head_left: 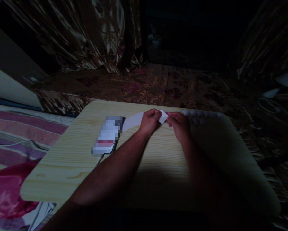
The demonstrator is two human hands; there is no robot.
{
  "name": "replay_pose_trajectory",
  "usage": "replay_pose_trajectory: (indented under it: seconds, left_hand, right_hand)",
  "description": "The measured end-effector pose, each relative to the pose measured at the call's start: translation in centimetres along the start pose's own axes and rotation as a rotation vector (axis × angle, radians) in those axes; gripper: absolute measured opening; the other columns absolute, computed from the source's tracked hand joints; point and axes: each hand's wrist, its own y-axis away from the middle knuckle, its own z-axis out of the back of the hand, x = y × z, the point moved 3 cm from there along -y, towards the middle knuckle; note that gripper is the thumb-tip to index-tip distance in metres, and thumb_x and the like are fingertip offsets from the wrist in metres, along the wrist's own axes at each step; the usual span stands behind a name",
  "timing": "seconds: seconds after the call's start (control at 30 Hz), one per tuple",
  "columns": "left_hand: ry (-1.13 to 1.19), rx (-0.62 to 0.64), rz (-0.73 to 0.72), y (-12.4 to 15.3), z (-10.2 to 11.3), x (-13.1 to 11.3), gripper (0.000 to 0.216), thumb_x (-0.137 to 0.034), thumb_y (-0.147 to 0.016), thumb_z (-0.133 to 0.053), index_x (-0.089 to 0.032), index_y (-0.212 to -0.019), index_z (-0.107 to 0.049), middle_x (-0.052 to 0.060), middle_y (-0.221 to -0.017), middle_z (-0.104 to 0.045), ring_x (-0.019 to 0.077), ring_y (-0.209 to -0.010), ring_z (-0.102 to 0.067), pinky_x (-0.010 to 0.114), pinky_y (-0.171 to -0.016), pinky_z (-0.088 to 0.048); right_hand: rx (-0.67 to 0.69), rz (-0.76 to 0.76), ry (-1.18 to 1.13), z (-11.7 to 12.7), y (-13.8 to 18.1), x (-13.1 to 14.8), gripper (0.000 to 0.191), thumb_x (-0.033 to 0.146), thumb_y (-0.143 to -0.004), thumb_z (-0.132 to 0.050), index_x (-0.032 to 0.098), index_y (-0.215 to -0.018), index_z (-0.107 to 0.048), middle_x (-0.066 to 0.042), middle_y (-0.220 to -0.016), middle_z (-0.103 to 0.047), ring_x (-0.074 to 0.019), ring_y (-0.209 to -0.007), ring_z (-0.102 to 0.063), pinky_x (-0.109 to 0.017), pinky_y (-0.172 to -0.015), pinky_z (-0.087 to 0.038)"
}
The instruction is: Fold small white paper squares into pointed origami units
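Observation:
Both my hands meet over the far middle of a light wooden table (158,166). My left hand (149,122) and my right hand (178,124) pinch a small white piece of paper (163,116) between their fingertips, the fingers of both closed on it. A longer white strip of paper (133,121) lies on the table just left of my left hand. A blurred-out flat object (108,134) with a red band lies further left on the table, with a dark cable trailing from its near end.
A pale crumpled or bumpy sheet (201,115) lies at the table's far right edge. A striped fabric (18,134) and a pink cloth (6,192) lie to the left. Patterned carpet (146,83) and curtains (86,35) fill the dark background.

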Motion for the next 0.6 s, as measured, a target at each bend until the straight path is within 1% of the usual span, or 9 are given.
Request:
replay_pose_trajectory:
  seconds: [0.13, 0.23, 0.3, 0.43, 0.6]
  left_hand:
    - [-0.010, 0.023, -0.007, 0.04, -0.05, -0.02, 0.024, -0.038, -0.076, -0.069, -0.017, -0.067, -0.062, -0.003, -0.056, -0.056, 0.0096, -0.052, -0.046, 0.024, -0.050, -0.033]
    - [-0.031, 0.056, -0.006, 0.03, -0.13, -0.08, 0.022, -0.035, -0.074, -0.068, -0.017, -0.065, -0.061, -0.003, -0.056, -0.056, 0.0093, -0.051, -0.045, 0.024, -0.050, -0.034]
    - [-0.037, 0.066, -0.003, 0.02, -0.12, -0.11, 0.021, -0.034, -0.074, -0.068, -0.017, -0.063, -0.060, -0.003, -0.055, -0.055, 0.0090, -0.050, -0.044, 0.024, -0.050, -0.033]
    - [-0.044, 0.078, -0.003, -0.05, 0.00, -0.03, 0.022, -0.033, -0.073, -0.068, -0.017, -0.061, -0.059, -0.003, -0.054, -0.053, 0.0088, -0.049, -0.043, 0.024, -0.049, -0.031]
    - [-0.076, 0.098, 0.001, -0.03, 0.05, 0.07, 0.022, -0.033, -0.074, -0.067, -0.018, -0.061, -0.058, -0.004, -0.051, -0.050, 0.0087, -0.048, -0.041, 0.024, -0.048, -0.029]
  right_hand:
    - [0.017, -0.002, 0.025, -0.10, 0.13, 0.28, 0.027, 0.033, -0.073, -0.071, 0.018, -0.096, -0.070, 0.001, -0.070, -0.069, -0.0120, -0.056, -0.057, -0.025, -0.053, -0.047]
    - [0.035, 0.023, -0.013, -0.18, 0.13, 0.29, 0.032, 0.031, -0.070, -0.072, 0.021, -0.100, -0.069, -0.001, -0.085, -0.073, -0.0139, -0.067, -0.063, -0.024, -0.054, -0.048]
    - [0.063, 0.042, -0.017, -0.21, 0.08, 0.14, 0.030, 0.031, -0.070, -0.072, 0.022, -0.099, -0.069, -0.002, -0.089, -0.074, -0.0153, -0.072, -0.065, -0.025, -0.056, -0.049]
    - [0.122, 0.073, 0.036, -0.07, 0.02, -0.08, 0.019, 0.033, -0.073, -0.072, 0.022, -0.088, -0.070, 0.000, -0.079, -0.072, -0.0142, -0.064, -0.063, -0.027, -0.058, -0.051]
    - [0.185, 0.088, 0.055, 0.27, 0.09, 0.36, 0.016, 0.032, -0.077, -0.073, 0.021, -0.087, -0.070, 0.001, -0.072, -0.071, -0.0130, -0.058, -0.062, -0.027, -0.057, -0.050]
